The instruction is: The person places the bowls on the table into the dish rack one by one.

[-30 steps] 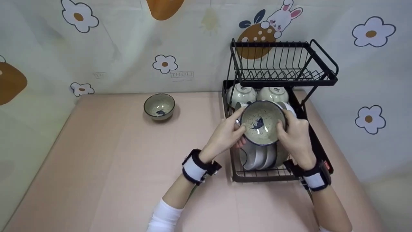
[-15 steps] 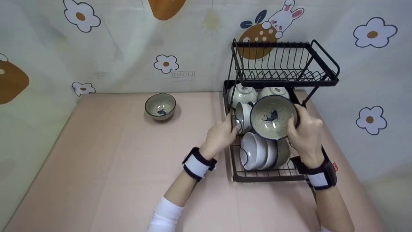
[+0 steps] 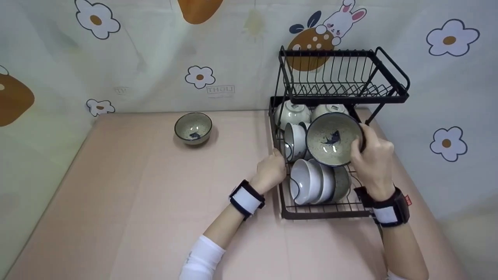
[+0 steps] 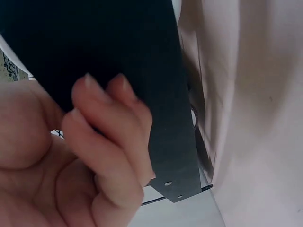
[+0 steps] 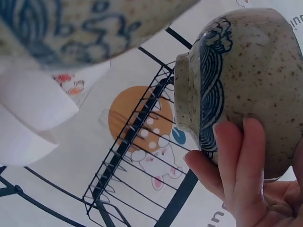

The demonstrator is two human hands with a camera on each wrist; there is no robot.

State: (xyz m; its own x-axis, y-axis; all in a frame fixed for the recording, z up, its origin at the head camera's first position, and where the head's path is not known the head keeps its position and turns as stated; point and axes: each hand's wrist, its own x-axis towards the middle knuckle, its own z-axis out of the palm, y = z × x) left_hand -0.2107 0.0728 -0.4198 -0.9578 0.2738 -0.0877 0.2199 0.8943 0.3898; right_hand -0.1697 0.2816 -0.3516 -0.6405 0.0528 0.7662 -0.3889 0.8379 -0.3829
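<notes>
My right hand (image 3: 372,161) grips a speckled grey-green bowl (image 3: 330,140) by its right rim, thumb inside and fingers outside. The bowl has a dark blue fish inside and hangs tilted above the lower tier of a black two-tier dish rack (image 3: 327,214). In the right wrist view, its blue wave pattern and foot show. My left hand (image 3: 271,171) holds the rack's left side, with several fingers curled beside the dark side panel (image 4: 175,151) in the left wrist view; its thumb tip is hidden. White bowls (image 3: 305,182) and a grey-green bowl (image 3: 341,184) stand on edge at the front.
White cups (image 3: 295,142) lie sideways mid-rack, partly hidden by the held bowl. Upturned white bowls (image 3: 293,113) sit behind, under the raised upper tier (image 3: 342,99). Another fish bowl (image 3: 193,129) stands on the pink table (image 3: 155,202), near the patterned backdrop (image 3: 148,77).
My left hand has let go of the bowl and moved down to the rack's left side. My right hand has carried the bowl right and slightly away, uncovering the cups.
</notes>
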